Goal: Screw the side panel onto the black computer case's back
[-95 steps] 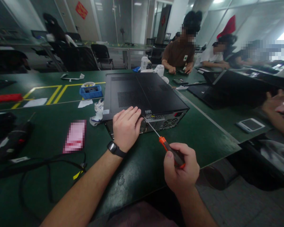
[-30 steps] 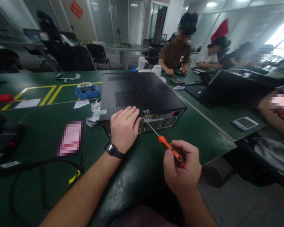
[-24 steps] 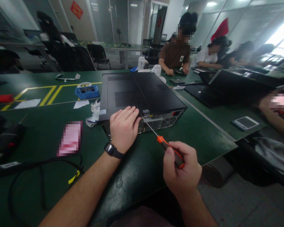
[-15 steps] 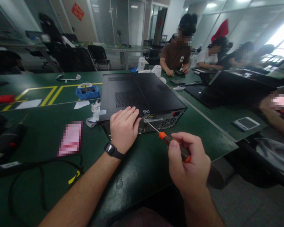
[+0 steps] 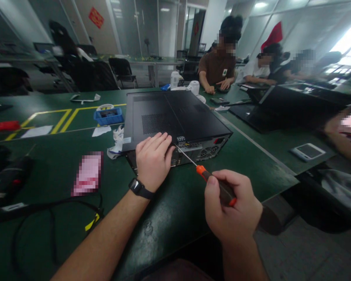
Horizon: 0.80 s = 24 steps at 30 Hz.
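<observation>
A black desktop computer case lies flat on the green table, its rear panel with a fan grille facing me. My left hand rests on the near edge of the case, fingers stretched out over the top cover and thumb hanging down by the rear panel. Wrapped in the fingers of my right hand is a screwdriver with a dark and orange handle. Its thin shaft points up and left, the tip meeting the rear edge of the case beside my left thumb. The fastener under the tip is too small to make out.
A blue bin of small parts and crumpled white gloves lie left of the case. Further left are a power drill, a pixelated pink item and a black cable. Co-workers sit across and to the right.
My right hand has rolled on the screwdriver handle, showing more of its end. The tip stays at the case edge, and my left hand keeps its place.
</observation>
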Each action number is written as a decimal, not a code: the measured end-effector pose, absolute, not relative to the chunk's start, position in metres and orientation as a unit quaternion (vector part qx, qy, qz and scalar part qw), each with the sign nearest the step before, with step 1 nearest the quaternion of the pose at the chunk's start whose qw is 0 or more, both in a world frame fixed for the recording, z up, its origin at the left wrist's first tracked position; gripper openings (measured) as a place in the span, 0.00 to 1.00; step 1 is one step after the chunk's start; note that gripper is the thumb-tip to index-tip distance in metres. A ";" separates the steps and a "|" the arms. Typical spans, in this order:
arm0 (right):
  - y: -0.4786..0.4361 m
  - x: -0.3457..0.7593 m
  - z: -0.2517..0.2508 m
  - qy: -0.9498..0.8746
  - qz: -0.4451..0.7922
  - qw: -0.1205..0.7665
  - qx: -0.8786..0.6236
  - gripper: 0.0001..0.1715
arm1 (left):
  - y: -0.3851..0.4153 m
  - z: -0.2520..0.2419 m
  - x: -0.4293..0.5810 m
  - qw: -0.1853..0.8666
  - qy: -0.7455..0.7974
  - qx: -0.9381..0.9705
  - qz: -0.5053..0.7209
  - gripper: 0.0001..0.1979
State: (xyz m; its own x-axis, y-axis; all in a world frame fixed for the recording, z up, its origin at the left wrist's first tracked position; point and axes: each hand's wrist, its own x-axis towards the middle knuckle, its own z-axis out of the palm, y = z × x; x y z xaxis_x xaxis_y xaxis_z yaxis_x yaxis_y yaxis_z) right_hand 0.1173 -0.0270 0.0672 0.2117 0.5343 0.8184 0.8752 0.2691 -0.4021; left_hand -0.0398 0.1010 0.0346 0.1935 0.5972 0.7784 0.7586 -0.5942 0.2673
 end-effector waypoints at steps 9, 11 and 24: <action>-0.031 0.120 0.039 -0.580 -0.154 0.544 -0.586 0.10 | 0.101 0.036 -0.040 0.106 -0.440 -0.767 -0.455 0.12; -0.031 0.121 0.036 -0.592 -0.159 0.546 -0.571 0.13 | 0.101 0.037 -0.039 0.108 -0.439 -0.767 -0.456 0.12; -0.029 0.119 0.029 -0.590 -0.163 0.553 -0.565 0.13 | 0.100 0.036 -0.039 0.096 -0.440 -0.767 -0.457 0.13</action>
